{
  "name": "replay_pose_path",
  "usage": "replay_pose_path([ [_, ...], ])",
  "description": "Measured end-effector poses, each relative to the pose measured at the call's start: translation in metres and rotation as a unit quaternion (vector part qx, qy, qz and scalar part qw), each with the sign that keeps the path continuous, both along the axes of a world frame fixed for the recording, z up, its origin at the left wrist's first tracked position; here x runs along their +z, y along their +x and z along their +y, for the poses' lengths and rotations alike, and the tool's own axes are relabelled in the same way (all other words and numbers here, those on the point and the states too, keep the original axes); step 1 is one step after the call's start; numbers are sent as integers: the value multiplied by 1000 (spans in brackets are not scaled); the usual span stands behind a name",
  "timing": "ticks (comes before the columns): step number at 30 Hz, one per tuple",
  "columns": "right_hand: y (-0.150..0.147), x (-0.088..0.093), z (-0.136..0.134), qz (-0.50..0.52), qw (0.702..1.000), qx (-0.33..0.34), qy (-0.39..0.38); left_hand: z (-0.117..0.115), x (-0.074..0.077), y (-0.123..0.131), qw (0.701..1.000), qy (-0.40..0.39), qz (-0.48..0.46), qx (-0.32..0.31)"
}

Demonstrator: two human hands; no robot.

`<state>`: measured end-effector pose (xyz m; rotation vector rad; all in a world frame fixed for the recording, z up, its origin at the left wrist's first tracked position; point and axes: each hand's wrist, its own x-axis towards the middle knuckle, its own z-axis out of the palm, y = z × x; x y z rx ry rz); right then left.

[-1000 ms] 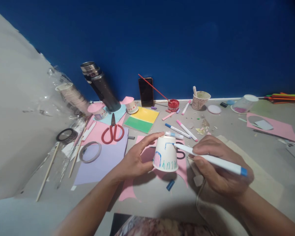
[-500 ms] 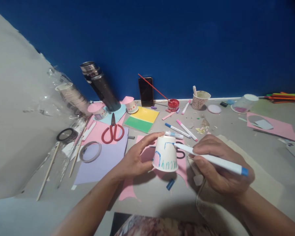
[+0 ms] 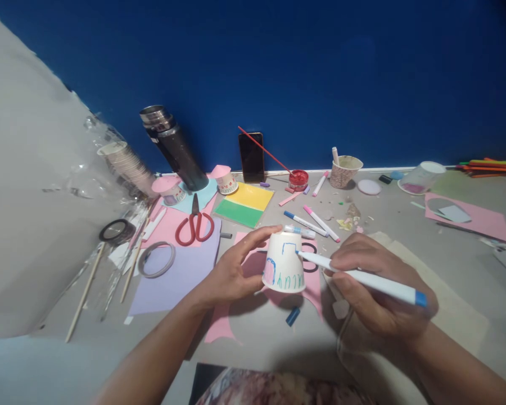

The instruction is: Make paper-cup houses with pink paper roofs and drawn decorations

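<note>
My left hand (image 3: 238,267) grips an upside-down white paper cup (image 3: 285,267) from its left side, thumb low and fingers behind the top. On the cup are a pink door shape outlined in blue, green grass-like strokes along the rim and a partly drawn blue square outline. Pinched in my right hand (image 3: 379,287) is a white marker (image 3: 362,277) with a blue end, its tip touching the cup at the outline's right side. A blue marker cap (image 3: 292,316) lies below the cup. Behind the cup, black scissor handles (image 3: 310,257) rest on cut pink paper (image 3: 223,326).
Red-handled scissors (image 3: 194,225), a tape roll (image 3: 156,260) and purple paper (image 3: 172,292) lie to the left. A dark flask (image 3: 179,154), small decorated cups with pink roofs (image 3: 225,179) and a phone (image 3: 252,157) stand at the back. A cloth (image 3: 442,298) lies under my right hand.
The marker tip has moved slightly down the cup, lengthening the blue outline's right side. My left hand keeps its hold on the cup.
</note>
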<state>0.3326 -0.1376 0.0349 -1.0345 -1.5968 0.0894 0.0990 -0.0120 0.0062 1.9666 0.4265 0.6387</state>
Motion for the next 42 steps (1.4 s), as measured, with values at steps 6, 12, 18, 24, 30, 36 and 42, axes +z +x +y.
replay_pose_path([
  [6, -1, 1, 0, -9, 1000, 6, -13, 0, -1, 0, 1000, -1, -5, 2],
  [12, 0, 1, -3, -15, 1000, 11, -21, 1, -2, -1, 1000, 10, 1, 0],
  [18, 0, -2, -2, -40, 998, 33, -23, -1, 0, 1, 999, 45, 11, 8],
  [24, -4, -1, -1, -50, 998, 36, -29, -2, 1, 2, 997, 75, 18, 15],
  [30, -7, 1, -2, -55, 998, 30, -27, -3, 0, 2, 996, 81, 24, 13],
  [36, -7, -4, -2, -54, 998, 20, -37, -3, 2, 2, 997, 77, 25, 15],
  [42, -4, -2, -4, -52, 997, 16, -48, -1, -2, 1, 999, 52, 3, 14],
])
